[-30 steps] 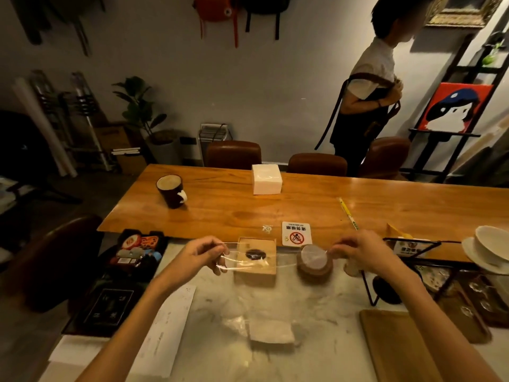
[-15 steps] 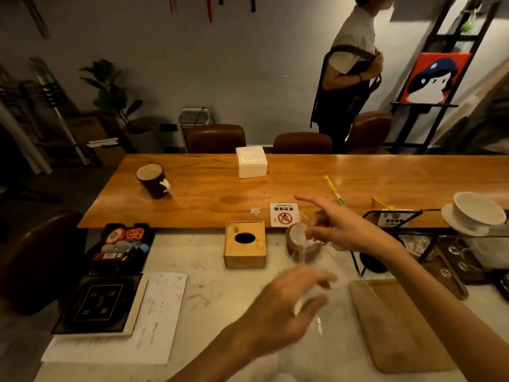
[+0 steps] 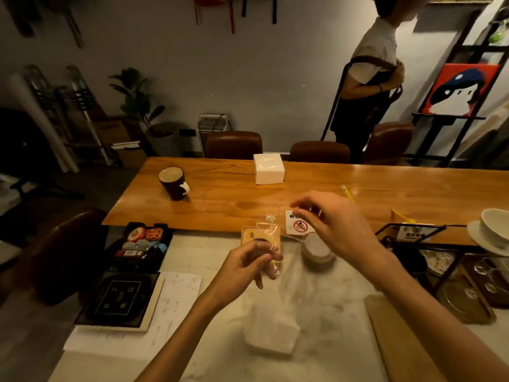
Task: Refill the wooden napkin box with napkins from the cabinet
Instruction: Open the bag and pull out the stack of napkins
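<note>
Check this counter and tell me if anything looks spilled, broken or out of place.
Nothing stands out. The mug stands upright on the wooden table, the wooden napkin box sits level on the counter, and the left hand and right hand pinch the clear bag, its napkins a neat stack.

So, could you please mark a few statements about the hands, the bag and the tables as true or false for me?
1. The left hand and the right hand both pinch the clear plastic bag. True.
2. The dark mug stands on the marble counter. False: it stands on the wooden table.
3. A white napkin stack lies in the bottom of the bag. True.
4. The wooden napkin box stands beside the mug. False: it sits on the counter, just behind the left hand.
</note>
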Demonstrator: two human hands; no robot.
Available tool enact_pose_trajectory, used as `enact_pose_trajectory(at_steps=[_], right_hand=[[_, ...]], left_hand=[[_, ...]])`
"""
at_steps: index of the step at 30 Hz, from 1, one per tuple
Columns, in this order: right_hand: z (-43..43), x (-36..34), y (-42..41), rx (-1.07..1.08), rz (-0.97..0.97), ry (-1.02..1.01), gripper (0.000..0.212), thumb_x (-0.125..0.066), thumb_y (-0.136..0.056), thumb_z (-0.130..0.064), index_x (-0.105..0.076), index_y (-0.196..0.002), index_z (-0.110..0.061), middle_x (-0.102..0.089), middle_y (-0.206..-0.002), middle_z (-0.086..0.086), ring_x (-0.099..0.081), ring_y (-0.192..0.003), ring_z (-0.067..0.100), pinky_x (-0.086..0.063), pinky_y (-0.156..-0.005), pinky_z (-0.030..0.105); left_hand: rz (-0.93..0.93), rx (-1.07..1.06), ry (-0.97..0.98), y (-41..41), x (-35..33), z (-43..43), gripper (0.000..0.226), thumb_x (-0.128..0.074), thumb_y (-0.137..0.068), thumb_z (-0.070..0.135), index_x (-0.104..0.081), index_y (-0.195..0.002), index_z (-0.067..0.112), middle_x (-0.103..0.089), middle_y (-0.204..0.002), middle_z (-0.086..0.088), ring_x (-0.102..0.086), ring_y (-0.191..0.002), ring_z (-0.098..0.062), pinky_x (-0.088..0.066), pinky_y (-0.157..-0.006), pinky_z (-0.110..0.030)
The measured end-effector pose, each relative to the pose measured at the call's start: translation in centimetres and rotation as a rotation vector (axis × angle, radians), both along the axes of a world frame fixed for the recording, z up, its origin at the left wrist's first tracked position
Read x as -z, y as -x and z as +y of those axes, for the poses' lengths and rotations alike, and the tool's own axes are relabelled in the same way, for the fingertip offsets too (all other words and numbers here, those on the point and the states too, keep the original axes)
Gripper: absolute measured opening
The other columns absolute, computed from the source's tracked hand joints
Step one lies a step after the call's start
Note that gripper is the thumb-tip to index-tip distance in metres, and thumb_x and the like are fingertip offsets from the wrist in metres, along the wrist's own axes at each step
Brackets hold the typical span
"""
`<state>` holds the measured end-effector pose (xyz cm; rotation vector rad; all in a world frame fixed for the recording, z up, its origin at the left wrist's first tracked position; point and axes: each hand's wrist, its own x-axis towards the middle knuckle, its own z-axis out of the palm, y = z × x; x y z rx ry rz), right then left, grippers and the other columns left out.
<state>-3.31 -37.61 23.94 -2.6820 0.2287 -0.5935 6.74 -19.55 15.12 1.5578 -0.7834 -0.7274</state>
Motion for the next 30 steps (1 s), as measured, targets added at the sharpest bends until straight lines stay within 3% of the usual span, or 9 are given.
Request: enact_pose_trajectory(at_steps=[3,7,12,18,23,25,27,30], right_hand=[[2.9,3.4,-0.3,-0.038,-0.021,0.094,0.024,-0.054,-0.09,-0.036,-0.067,-0.106,-0.023,-0.068,-0.099,-0.006,-0.055,-0.089,0.002,-0.042,-0.075,0.011],[4.8,6.9,-2.5,-0.067,0.02,0.187,0.03,-0.054,-0.091,-0.041,-0.065,-0.112,-0.022,-0.066,-0.106,-0.002,-0.059,-0.096,0.015,-0.049,-0.073,0.024],[5.3,6.6,-4.7,-0.142,0.016,0.21,0.018,-0.064,-0.087,-0.034,-0.068,-0.099,-0.02,-0.07,-0.09,-0.001,-0.06,-0.08,0.015,-0.052,-0.062,0.028],[4.2,4.8,-6.0,-0.275,0.17,0.074,0.022,-0.057,-0.093,-0.039,-0.069,-0.105,-0.025,-0.07,-0.096,-0.006,-0.059,-0.09,0.009,-0.051,-0.075,0.027],[3.1,3.8,-6.4,-0.314,0.327,-0.189,0.014,-0.065,-0.09,-0.03,-0.071,-0.102,-0.024,-0.068,-0.093,-0.013,-0.059,-0.081,-0.002,-0.048,-0.066,0.011],[2.1,3.1,-6.7,-0.265,0.295,-0.327,0.01,-0.065,-0.09,-0.024,-0.068,-0.099,-0.025,-0.065,-0.092,-0.014,-0.059,-0.082,-0.003,-0.048,-0.067,0.011],[0.8,2.2,-6.9,-0.154,0.146,-0.402,0.009,-0.064,-0.09,-0.022,-0.065,-0.097,-0.026,-0.064,-0.091,-0.014,-0.06,-0.084,0.0,-0.05,-0.069,0.014],[1.0,1.5,-6.5,-0.126,0.026,-0.277,0.016,-0.059,-0.089,-0.033,-0.065,-0.102,-0.025,-0.063,-0.093,-0.014,-0.058,-0.084,0.0,-0.049,-0.07,0.016]], left_hand=[[-0.019,-0.063,0.018,-0.1,1.1,0.9,0.02,-0.051,-0.099,0.008,-0.064,-0.114,0.007,-0.074,-0.108,-0.006,-0.071,-0.081,-0.027,-0.053,-0.057,-0.035],[-0.082,-0.144,0.027,-0.6,1.5,1.6,0.025,-0.052,-0.1,0.015,-0.061,-0.123,0.015,-0.071,-0.104,-0.003,-0.07,-0.083,-0.025,-0.053,-0.058,-0.036],[-0.174,-0.179,-0.025,-1.6,1.6,2.5,0.023,-0.051,-0.1,0.021,-0.06,-0.121,0.023,-0.071,-0.1,0.003,-0.07,-0.081,-0.02,-0.054,-0.059,-0.033],[-0.23,-0.161,-0.086,-2.1,2.0,3.1,0.021,-0.051,-0.101,0.02,-0.062,-0.118,0.025,-0.074,-0.098,0.006,-0.07,-0.078,-0.017,-0.051,-0.063,-0.032],[-0.231,-0.128,-0.085,-2.2,2.1,3.4,0.023,-0.051,-0.101,0.016,-0.063,-0.119,0.025,-0.074,-0.097,0.004,-0.069,-0.076,-0.015,-0.049,-0.065,-0.021],[-0.214,-0.133,-0.087,-2.2,2.2,3.5,0.024,-0.05,-0.101,0.017,-0.064,-0.117,0.026,-0.074,-0.097,0.004,-0.069,-0.075,-0.015,-0.049,-0.066,-0.021],[-0.187,-0.147,-0.088,-2.4,2.4,3.6,0.024,-0.05,-0.099,0.021,-0.064,-0.116,0.03,-0.074,-0.096,0.003,-0.069,-0.076,-0.017,-0.051,-0.067,-0.027],[-0.174,-0.157,-0.094,-2.5,2.4,3.7,0.027,-0.049,-0.099,0.022,-0.059,-0.12,0.037,-0.074,-0.097,0.002,-0.069,-0.079,-0.016,-0.051,-0.072,-0.036]])
